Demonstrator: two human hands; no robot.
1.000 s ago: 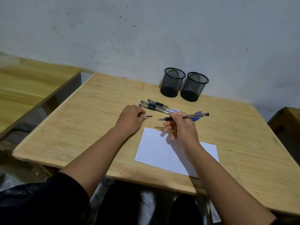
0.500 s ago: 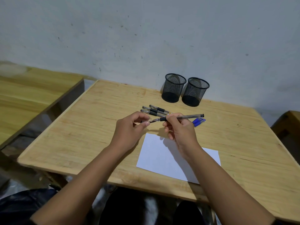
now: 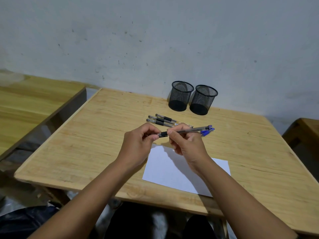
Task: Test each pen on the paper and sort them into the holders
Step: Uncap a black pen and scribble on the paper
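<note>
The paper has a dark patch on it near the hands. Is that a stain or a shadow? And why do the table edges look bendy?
Head view: the patch on the paper is shadow from the right hand, which holds a pen above it; the left hand pinches the pen's tip end. The wide-angle lens splays the table edges.

Both hands (image 3: 165, 144) raised, seemingly pinching.

Both hands, left (image 3: 138, 144) and right (image 3: 187, 144), pinch one pen (image 3: 186, 131) above the paper (image 3: 172, 173) on the table (image 3: 86, 144).
</note>
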